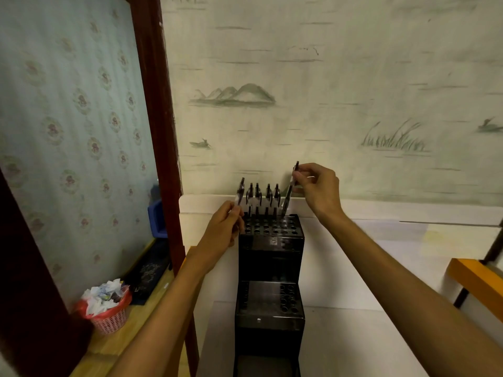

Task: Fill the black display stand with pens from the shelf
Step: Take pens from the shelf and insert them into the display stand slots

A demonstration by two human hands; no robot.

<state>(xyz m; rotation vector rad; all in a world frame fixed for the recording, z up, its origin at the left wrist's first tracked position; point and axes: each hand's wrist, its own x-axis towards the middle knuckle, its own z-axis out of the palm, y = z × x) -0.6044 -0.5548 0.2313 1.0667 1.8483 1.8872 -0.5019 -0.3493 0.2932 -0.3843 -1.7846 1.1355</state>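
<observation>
Meanwhile, both hands are pinching pens over the black display stand point(270, 235): left hand point(221, 229) at its far-left corner, right hand point(318, 186) lowering a pen point(290, 190) far right.

A pale wall mural point(326, 104) of mountains and reeds fills the back. Left of it stands a dark red wooden post point(158, 104), then floral wallpaper point(70, 118); below, 1 pink wastebasket point(109, 314), seemingly paper-filled.
</observation>
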